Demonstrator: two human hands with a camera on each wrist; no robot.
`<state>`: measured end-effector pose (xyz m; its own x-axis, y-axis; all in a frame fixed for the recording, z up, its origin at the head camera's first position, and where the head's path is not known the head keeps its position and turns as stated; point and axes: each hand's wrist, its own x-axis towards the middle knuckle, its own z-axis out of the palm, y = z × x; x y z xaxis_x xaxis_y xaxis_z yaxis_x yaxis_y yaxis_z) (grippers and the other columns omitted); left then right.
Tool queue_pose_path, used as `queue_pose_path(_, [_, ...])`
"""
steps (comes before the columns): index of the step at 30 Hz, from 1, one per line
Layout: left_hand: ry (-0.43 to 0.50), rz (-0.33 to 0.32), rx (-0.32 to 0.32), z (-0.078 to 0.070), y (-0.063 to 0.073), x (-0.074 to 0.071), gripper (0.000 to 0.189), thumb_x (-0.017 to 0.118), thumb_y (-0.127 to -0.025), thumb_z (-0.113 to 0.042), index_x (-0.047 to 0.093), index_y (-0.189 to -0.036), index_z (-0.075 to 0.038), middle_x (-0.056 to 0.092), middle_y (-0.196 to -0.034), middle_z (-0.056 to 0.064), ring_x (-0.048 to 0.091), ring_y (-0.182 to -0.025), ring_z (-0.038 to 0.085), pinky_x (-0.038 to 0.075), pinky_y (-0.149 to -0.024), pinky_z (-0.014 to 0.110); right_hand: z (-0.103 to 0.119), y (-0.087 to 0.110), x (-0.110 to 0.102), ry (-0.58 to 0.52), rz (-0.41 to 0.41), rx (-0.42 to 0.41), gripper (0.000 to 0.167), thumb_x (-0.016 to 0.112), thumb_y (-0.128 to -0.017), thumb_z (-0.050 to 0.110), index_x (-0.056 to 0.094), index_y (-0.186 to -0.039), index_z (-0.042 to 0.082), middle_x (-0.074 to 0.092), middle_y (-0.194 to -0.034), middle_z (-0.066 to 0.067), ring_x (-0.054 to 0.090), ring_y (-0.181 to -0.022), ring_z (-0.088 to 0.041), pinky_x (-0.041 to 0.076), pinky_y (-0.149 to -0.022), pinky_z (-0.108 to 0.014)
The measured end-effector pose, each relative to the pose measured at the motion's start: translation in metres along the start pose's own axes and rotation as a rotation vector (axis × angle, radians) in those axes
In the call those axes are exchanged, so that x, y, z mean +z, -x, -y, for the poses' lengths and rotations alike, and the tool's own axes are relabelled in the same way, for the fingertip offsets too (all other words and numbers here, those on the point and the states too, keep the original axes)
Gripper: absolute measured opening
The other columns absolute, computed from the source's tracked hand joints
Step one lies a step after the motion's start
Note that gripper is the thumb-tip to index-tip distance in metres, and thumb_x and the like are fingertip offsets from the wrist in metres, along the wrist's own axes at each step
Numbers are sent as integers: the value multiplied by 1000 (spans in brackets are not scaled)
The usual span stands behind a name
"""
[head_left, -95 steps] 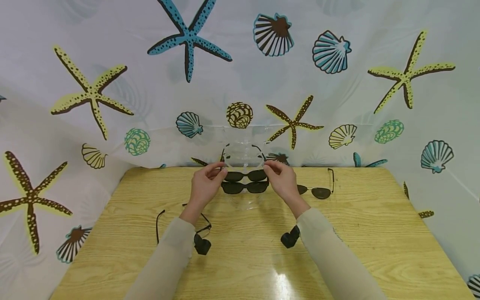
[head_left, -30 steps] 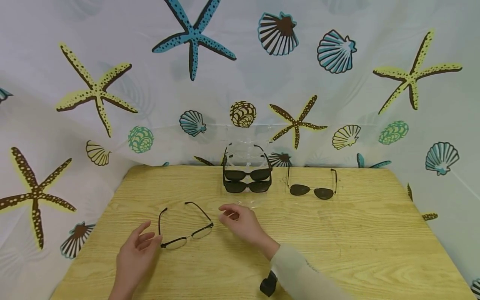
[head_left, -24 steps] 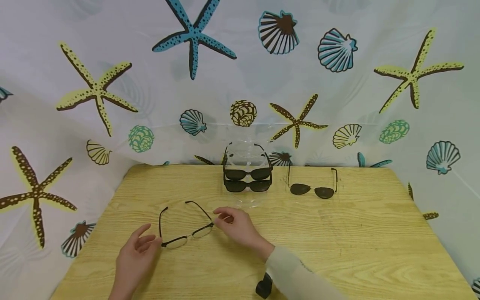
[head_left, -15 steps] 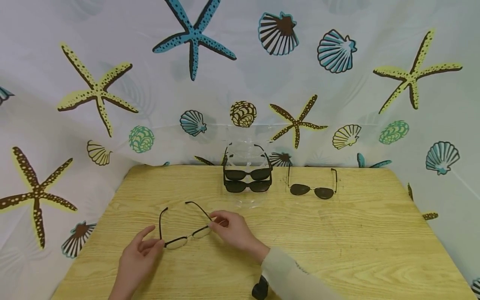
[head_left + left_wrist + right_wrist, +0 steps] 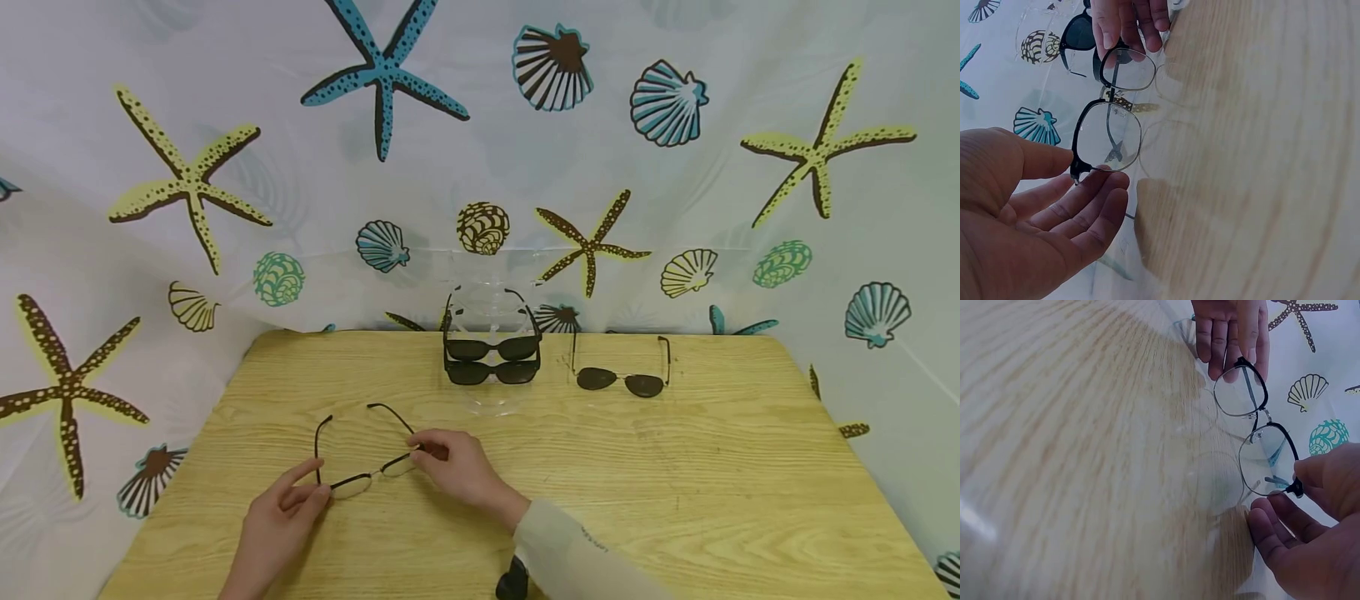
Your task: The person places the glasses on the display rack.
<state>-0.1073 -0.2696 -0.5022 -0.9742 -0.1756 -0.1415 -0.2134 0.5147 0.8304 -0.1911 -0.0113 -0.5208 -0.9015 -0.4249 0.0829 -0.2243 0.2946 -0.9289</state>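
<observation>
Eyeglasses with black brow bars and thin metal lower rims [image 5: 351, 481] rest, temples unfolded, on the left part of the table. My left hand [image 5: 279, 521] pinches their left front corner between thumb and fingers. At the opposite corner, by the hinge, my right hand [image 5: 465, 475] holds the frame the same way. Both wrist views show the clear lenses [image 5: 1110, 134] upright, thumbs in front and fingers behind. Farther back, two pairs of black sunglasses, an upper pair [image 5: 513, 348] and a lower pair [image 5: 513, 372], sit one above the other on a transparent stand [image 5: 495, 407].
Aviator sunglasses [image 5: 596, 379] with open temples lie right of the stand. The wood-grain table [image 5: 675, 500] reaches back to a white curtain [image 5: 480, 150] printed with starfish and shells. A black wrist camera [image 5: 513, 579] hangs below my right sleeve.
Both hands have left the upper black sunglasses on the stand and come down to the eyeglasses. My right hand moved left to their corner; both hands now pinch the frame.
</observation>
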Motion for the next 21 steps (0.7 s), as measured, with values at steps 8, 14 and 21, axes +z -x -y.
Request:
queue_pose_path(8, [66,-14,40,5,-1,3,38,63,-108,-16,62,-142,1,78,-116,21,77,-91,4,56,-81,11,1,1,2,1,-15,10,26,67,-105,18,77,-124,4,79,-115,-9,68,-91,-9,53,-76,-20])
queue_pose_path(14, [54,-22,3,4,0,3,40,63,-108,-21,64,-142,0,78,-117,19,75,-91,-1,55,-81,11,3,0,3,-10,-16,15,26,68,-104,19,77,-123,3,79,-114,-10,68,-91,-10,53,-74,-20])
queue_pose_path(21, [94,-38,-36,-1,1,1,43,65,-107,-23,62,-145,-1,76,-124,19,76,-93,0,57,-81,13,5,1,0,-21,-29,21,26,66,-106,21,77,-124,5,79,-117,-7,71,-97,-8,55,-81,-20])
